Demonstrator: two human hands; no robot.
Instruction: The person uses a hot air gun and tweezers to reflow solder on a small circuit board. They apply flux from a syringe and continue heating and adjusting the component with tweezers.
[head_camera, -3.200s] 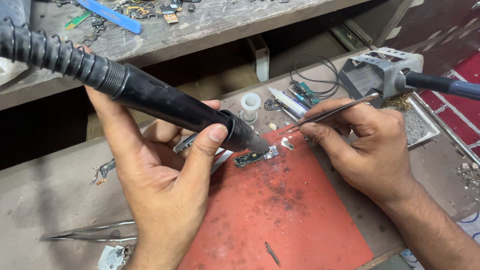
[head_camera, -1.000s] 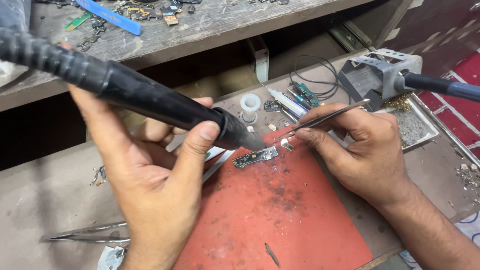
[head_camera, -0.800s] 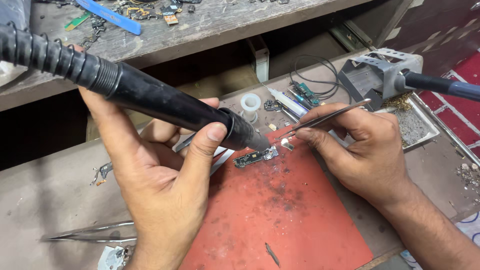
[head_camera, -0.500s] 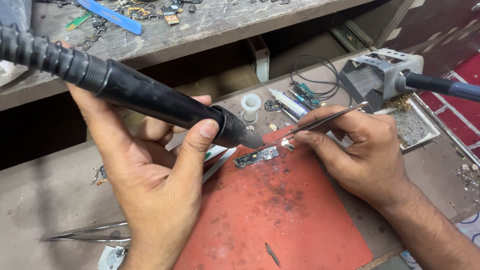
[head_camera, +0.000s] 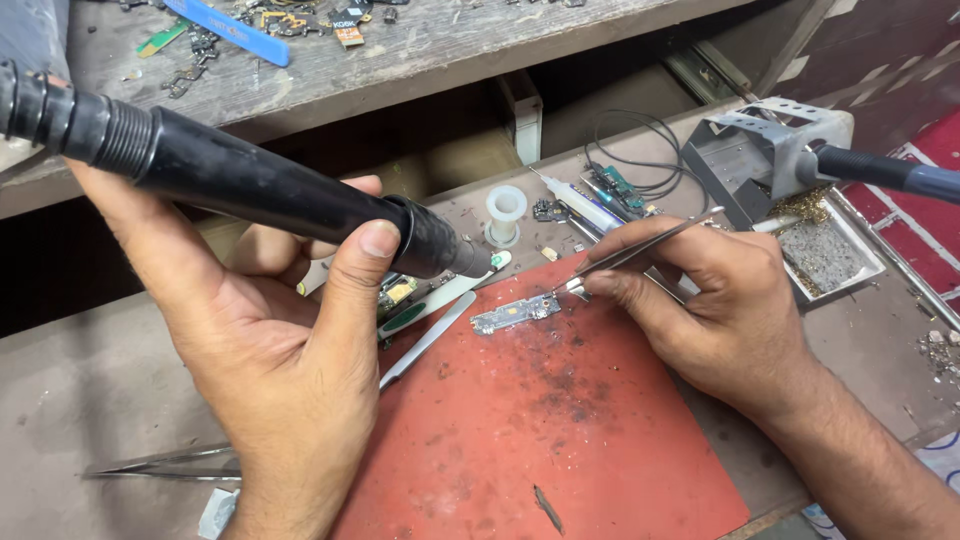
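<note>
My left hand (head_camera: 270, 350) grips a black hot-air handpiece (head_camera: 280, 195) with a ribbed hose. Its metal nozzle (head_camera: 470, 262) points down and to the right, just above and left of a small circuit board (head_camera: 515, 315). That board lies at the upper edge of a red work mat (head_camera: 540, 430). My right hand (head_camera: 710, 300) pinches thin metal tweezers (head_camera: 630, 255). Their tips rest at the board's right end, on a small silvery part.
Spare tweezers (head_camera: 165, 465) lie at the left on the grey bench. A white ring (head_camera: 505, 212), a syringe (head_camera: 580, 208), loose wires and board pieces sit behind the mat. A soldering iron stand (head_camera: 760, 155) with its tray is at the right. A cluttered shelf (head_camera: 400, 50) runs above.
The nozzle has drawn back a little to the left of the board. The tweezer tips stay at the board's right end, and the board has turned slightly.
</note>
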